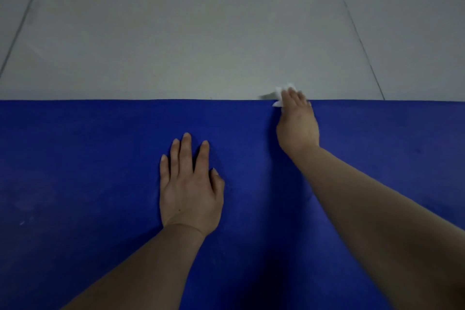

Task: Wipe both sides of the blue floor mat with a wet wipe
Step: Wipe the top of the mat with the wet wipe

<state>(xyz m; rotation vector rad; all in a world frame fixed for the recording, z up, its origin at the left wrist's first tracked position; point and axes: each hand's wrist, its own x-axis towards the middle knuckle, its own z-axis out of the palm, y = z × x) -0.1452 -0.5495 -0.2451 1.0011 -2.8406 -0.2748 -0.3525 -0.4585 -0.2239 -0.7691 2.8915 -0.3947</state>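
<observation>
The blue floor mat (88, 171) lies flat and fills the lower part of the view from left edge to right edge. My left hand (190, 189) rests palm down on the mat near its middle, fingers straight and slightly spread. My right hand (297, 123) reaches to the mat's far edge and presses a crumpled white wet wipe (280, 94) there. The wipe sticks out past my fingertips over the edge onto the floor. Most of the wipe is hidden under my fingers.
Beyond the mat's far edge lies a pale grey tiled floor (201, 33) with dark grout lines running away at left and right. A few faint pale marks show on the mat at the lower left.
</observation>
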